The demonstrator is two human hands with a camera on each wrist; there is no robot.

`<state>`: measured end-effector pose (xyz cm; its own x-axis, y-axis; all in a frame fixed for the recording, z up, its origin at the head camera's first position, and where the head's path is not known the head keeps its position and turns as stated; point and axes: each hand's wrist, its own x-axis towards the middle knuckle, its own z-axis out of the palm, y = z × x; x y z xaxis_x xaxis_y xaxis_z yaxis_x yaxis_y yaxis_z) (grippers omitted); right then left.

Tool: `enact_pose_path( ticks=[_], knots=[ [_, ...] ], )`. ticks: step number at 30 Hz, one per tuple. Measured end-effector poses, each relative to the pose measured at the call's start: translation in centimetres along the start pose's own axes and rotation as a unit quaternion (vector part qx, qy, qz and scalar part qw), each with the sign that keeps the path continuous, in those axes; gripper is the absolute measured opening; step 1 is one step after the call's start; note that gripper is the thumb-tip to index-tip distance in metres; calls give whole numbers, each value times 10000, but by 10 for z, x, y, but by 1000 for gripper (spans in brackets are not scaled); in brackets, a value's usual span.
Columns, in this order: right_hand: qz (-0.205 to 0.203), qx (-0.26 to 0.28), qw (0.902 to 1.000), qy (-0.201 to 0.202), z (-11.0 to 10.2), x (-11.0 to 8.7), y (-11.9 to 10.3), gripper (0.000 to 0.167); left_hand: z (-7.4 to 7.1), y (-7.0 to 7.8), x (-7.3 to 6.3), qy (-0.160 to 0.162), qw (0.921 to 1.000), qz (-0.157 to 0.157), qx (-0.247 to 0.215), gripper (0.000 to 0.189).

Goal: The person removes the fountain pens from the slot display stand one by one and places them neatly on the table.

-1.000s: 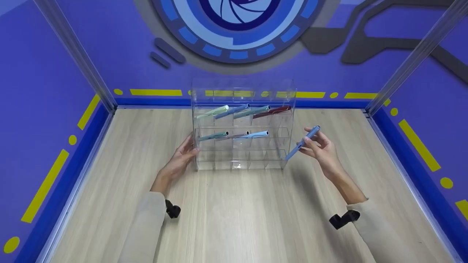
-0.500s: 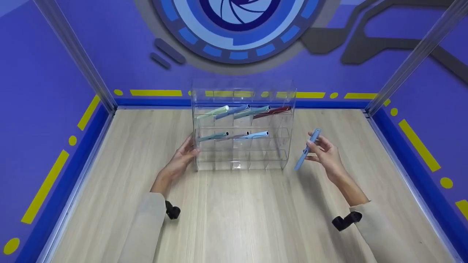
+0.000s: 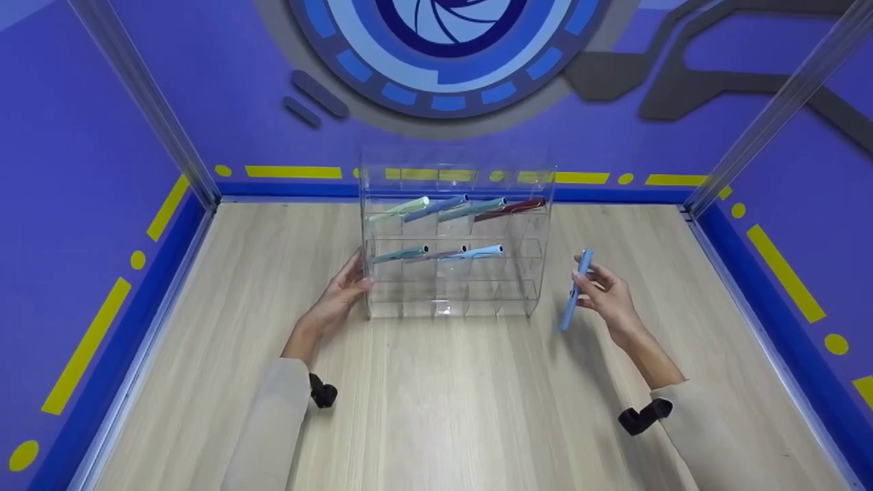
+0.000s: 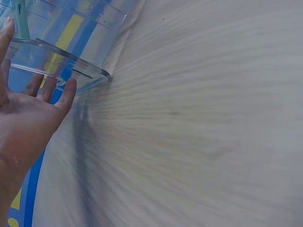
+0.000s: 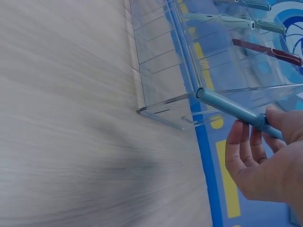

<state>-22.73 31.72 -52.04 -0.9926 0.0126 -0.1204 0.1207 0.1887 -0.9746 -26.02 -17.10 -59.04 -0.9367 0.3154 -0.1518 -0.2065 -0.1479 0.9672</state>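
A clear acrylic tiered rack (image 3: 450, 292) stands on the table, with several pens lying slanted in its upper and middle tiers. My left hand (image 3: 337, 300) rests against the rack's left side, thumb at the front edge; in the left wrist view its fingers (image 4: 66, 97) are spread and lightly bent against the clear panel. To the right of the rack, my right hand (image 3: 609, 300) pinches a light blue pen (image 3: 569, 310) between thumb and fingers. That pen is nearly upright, apart from the rack in the head view. The right wrist view shows one pen end (image 5: 222, 103) pointing away from the fingers.
Upper-tier pens include a pale green pen (image 3: 399, 209) and a dark red pen (image 3: 510, 209); the middle tier has a bright light blue pen (image 3: 481, 252). The wood-grain table (image 3: 436, 402) is bounded by a blue patterned back wall (image 3: 273, 140) and side walls.
My right hand has shifted slightly right and down, away from the rack, and the light blue pen has turned from slanted to nearly upright. My left hand stays at the rack's left side.
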Motion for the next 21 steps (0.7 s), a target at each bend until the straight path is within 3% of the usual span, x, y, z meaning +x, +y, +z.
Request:
enact_pose_path(
  ticks=[14, 21],
  knots=[
    [123, -156, 9997, -146, 1, 3, 26, 58, 1, 1, 0, 8, 10000, -36, 3, 78],
    [131, -412, 9988, -223, 3, 3, 39, 67, 1, -1, 2, 68, 10000, -16, -31, 79]
  ],
)
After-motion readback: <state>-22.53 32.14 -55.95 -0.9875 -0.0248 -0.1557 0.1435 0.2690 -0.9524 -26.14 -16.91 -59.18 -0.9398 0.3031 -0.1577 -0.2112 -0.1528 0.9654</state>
